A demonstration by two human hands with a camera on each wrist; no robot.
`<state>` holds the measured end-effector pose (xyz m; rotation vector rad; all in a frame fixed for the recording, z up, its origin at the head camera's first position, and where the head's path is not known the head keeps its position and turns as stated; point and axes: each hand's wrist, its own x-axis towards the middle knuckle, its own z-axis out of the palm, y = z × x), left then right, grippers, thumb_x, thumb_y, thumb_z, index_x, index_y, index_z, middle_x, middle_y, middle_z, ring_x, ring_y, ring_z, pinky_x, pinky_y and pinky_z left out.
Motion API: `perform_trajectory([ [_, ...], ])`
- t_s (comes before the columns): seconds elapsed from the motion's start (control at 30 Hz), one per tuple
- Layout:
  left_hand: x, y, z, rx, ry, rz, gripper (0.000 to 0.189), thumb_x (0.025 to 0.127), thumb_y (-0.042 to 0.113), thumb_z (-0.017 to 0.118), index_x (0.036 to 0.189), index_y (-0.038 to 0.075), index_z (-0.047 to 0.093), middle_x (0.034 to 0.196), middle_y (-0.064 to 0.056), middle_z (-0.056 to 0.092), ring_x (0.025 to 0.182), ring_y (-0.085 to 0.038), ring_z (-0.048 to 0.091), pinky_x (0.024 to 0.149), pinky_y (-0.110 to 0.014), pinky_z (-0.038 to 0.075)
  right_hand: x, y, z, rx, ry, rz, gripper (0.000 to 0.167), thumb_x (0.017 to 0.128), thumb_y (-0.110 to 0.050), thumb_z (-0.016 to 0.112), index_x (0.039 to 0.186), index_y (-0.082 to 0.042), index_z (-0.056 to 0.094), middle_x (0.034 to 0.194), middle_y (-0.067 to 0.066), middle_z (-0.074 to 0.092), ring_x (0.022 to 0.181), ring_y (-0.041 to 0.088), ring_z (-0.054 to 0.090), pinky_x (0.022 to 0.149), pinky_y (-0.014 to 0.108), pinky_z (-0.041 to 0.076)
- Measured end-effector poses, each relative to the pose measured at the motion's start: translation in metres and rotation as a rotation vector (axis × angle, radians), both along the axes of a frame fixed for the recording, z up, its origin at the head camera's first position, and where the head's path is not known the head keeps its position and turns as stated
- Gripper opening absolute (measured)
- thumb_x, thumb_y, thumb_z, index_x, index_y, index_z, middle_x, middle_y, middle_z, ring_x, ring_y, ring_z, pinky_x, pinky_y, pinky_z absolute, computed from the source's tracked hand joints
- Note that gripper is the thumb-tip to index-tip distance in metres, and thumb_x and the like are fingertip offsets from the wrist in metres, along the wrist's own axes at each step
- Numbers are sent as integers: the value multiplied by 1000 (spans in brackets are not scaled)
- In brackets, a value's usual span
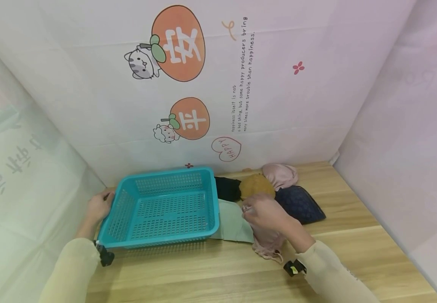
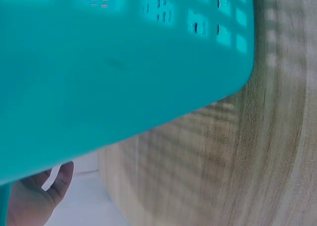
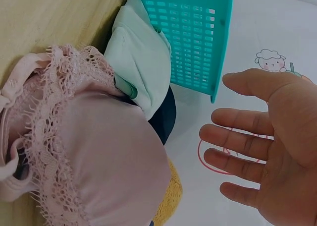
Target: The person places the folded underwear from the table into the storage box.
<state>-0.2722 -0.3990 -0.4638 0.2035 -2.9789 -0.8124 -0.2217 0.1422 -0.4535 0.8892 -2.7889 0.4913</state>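
A turquoise plastic basket [image 1: 167, 241] with slotted walls stands on the wooden table, and its inside shows nothing but its floor. My left hand [image 1: 100, 206] grips its left rim; in the left wrist view part of that hand [image 2: 37, 198] shows past the wall, the rest hidden. To the basket's right, my right hand [image 1: 265, 212] hovers over a pink lace-trimmed bra [image 3: 109, 146]. Its fingers [image 3: 242, 139] are loosely extended and hold nothing. Between bra and basket lies a mint-green cloth garment [image 1: 235, 221], partly against the basket's side.
Behind the right hand lie a black garment [image 1: 227, 188], a mustard one [image 1: 257, 185], another pink one [image 1: 280, 175] and a navy one [image 1: 299, 205]. A printed white sheet [image 1: 271, 105] rises behind the table, with more sheeting at both sides. Bare wood [image 1: 188, 273] shows in front.
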Motion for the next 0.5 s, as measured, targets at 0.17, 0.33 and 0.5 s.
perform_trajectory([
  [0.17, 1, 0, -2, 23, -4, 16, 52, 111, 33, 28, 143, -4, 46, 140, -36, 48, 127, -56, 46, 100, -66, 41, 1, -2, -1, 15, 2, 1, 24, 89, -27, 75, 108, -13, 73, 106, 3, 75, 98, 22, 67, 86, 42, 54],
  [0.33, 2, -1, -3, 42, 18, 13, 52, 111, 31, 29, 142, -6, 46, 138, -37, 50, 125, -56, 48, 98, -65, 43, 0, -3, -4, 23, 13, -2, 25, 88, -28, 75, 107, -12, 73, 105, 4, 75, 98, 22, 67, 86, 43, 54],
  [0.5, 2, -1, -4, 24, 42, 1, 52, 110, 31, 30, 139, -8, 48, 134, -37, 53, 121, -56, 51, 95, -65, 44, -1, -5, -9, 30, -5, -5, 29, 89, -30, 74, 110, -10, 73, 105, 4, 75, 98, 22, 67, 85, 42, 54],
])
